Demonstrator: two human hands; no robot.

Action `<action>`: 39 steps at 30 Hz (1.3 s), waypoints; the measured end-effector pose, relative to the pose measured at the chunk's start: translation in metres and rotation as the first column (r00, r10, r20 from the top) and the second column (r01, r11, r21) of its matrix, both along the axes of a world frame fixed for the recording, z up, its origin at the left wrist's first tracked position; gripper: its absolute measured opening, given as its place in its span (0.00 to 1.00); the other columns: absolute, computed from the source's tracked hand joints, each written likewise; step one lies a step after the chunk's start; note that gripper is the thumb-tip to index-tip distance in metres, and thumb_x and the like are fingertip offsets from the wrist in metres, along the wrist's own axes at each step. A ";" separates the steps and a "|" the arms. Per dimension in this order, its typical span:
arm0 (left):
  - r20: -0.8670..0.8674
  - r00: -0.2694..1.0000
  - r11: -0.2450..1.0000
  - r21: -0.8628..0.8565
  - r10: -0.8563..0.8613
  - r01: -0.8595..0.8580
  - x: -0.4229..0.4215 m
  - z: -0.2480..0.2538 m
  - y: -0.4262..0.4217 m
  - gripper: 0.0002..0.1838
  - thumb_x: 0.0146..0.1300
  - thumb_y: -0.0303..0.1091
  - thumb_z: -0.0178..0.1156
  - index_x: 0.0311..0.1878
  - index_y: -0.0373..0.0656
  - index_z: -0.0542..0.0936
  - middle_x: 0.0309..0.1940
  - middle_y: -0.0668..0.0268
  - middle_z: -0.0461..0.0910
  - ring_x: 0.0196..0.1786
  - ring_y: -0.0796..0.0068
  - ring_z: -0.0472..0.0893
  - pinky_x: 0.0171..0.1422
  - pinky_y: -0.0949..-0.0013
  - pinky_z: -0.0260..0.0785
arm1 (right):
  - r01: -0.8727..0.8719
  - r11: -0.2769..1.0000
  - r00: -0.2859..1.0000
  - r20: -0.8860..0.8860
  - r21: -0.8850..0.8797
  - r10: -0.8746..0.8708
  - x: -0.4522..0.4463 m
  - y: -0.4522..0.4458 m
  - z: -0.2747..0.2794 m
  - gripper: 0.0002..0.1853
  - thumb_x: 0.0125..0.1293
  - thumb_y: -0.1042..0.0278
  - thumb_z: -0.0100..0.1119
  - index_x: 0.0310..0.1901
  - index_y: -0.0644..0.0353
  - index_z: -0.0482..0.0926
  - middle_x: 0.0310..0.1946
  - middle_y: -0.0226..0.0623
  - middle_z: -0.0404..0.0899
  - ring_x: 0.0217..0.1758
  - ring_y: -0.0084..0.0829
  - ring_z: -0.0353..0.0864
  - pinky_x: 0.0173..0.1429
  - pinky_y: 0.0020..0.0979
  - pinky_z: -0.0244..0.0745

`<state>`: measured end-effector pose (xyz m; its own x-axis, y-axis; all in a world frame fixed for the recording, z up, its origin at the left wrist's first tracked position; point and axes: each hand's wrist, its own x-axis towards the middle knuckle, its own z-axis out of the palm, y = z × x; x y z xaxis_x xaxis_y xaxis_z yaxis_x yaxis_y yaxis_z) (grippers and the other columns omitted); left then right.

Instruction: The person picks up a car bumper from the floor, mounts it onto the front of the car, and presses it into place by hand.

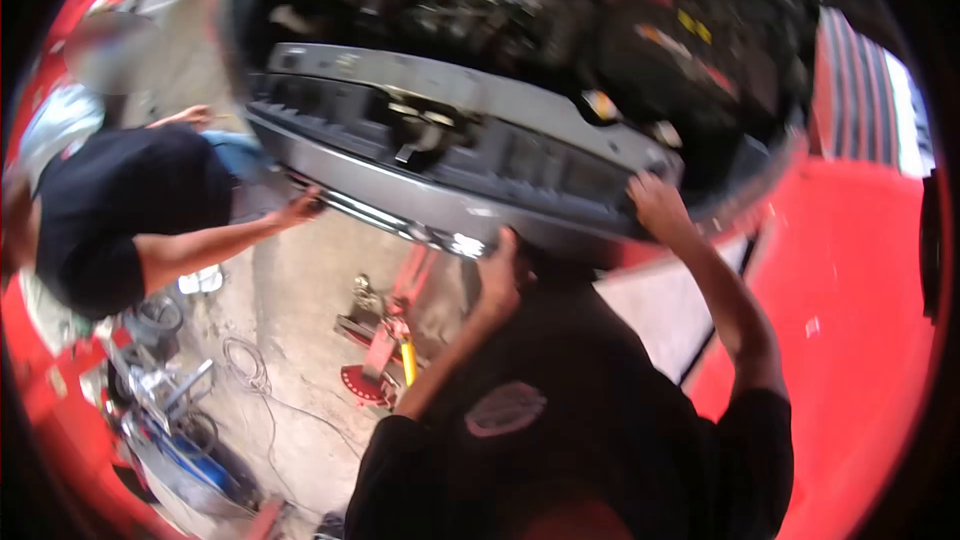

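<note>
A grey front bumper (400, 183) with a chrome strip (365, 212) runs across the front of a car with its engine bay exposed. My left hand (500, 270) grips the bumper's front edge near the middle, thumb up and the other fingers largely hidden. Further right, my right hand (655, 205) is curled over the bumper's upper edge, below a light grey panel (500, 105). On the left, a co-worker's hand (303, 206) holds the other end of the chrome strip. The view is slightly blurred.
Below the bumper, a red floor jack (383, 345) with a yellow part stands on the concrete. A cable (262, 390) trails over the floor near a blue-tanked machine (195, 460). The co-worker (130, 205) leans in from the left; a red surface (850, 310) lies right.
</note>
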<state>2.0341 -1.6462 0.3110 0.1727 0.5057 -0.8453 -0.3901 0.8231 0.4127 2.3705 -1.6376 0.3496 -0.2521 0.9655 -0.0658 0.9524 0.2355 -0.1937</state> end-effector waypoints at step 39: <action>-0.209 0.970 0.985 -0.141 -0.126 0.098 0.001 0.041 0.019 0.36 0.68 0.64 0.62 0.67 0.48 0.70 0.61 0.62 0.75 0.49 0.58 0.82 0.36 0.61 0.77 | -0.009 1.000 1.000 -0.013 0.002 0.009 -0.003 0.007 0.008 0.04 0.56 0.74 0.56 0.34 0.58 0.73 0.32 0.41 0.73 0.37 0.40 0.78 0.41 0.39 0.75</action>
